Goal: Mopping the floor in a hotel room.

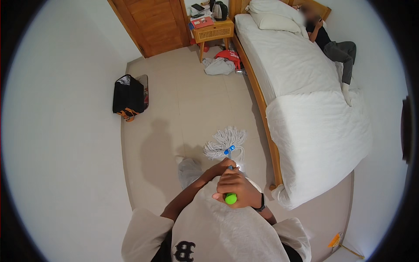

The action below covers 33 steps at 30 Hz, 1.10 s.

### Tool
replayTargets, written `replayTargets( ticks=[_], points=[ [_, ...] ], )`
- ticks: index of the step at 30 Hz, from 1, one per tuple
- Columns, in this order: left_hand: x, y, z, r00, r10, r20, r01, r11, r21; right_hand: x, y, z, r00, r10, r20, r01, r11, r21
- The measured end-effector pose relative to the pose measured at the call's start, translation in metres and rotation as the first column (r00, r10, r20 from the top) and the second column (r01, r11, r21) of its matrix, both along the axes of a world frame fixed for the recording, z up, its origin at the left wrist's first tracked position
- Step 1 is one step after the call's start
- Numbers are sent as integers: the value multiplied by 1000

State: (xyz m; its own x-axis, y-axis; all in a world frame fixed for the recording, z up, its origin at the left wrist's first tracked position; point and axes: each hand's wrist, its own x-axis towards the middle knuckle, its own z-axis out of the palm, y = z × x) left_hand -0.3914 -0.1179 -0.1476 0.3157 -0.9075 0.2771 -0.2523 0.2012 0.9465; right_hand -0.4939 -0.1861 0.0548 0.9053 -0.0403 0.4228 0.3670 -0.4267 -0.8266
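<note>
A string mop [226, 142] with a blue clamp and pale cotton strands lies spread on the tiled floor in front of me. My right hand [238, 188] is wrapped around the top of its handle, where a green end cap [230, 198] shows beneath the fingers. Lower down the shaft, my left hand [226, 163] also grips the handle, partly hidden behind the right. A dark watch [261, 203] sits on my right wrist. Most of the shaft is hidden by my hands.
A wooden bed [262, 98] with white bedding runs along the right, and a person [330, 46] lies on it. Ahead are a nightstand [214, 32] holding a kettle [220, 10], crumpled cloth [219, 66] and a wooden door [160, 24]. A black bag [127, 95] stands by the left wall.
</note>
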Motion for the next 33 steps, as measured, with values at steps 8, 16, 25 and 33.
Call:
replayTargets(
  ticks=[8,16,25,33],
  points=[
    [79,18,-106,966,-117,230,80,983,163,9,-12,-59,995,91,-48,-76,962,263],
    [123,38,-179,905,294,307,-385,872,302,14,-41,-142,948,-111,-297,235,875,424],
    [57,-3,-137,936,-108,336,36,976,214,-18,-40,-39,983,51,-179,-12,977,211],
    [-10,-12,-79,979,201,-36,-203,977,-59,34,17,-10,993,87,-77,-94,991,-91]
  ],
)
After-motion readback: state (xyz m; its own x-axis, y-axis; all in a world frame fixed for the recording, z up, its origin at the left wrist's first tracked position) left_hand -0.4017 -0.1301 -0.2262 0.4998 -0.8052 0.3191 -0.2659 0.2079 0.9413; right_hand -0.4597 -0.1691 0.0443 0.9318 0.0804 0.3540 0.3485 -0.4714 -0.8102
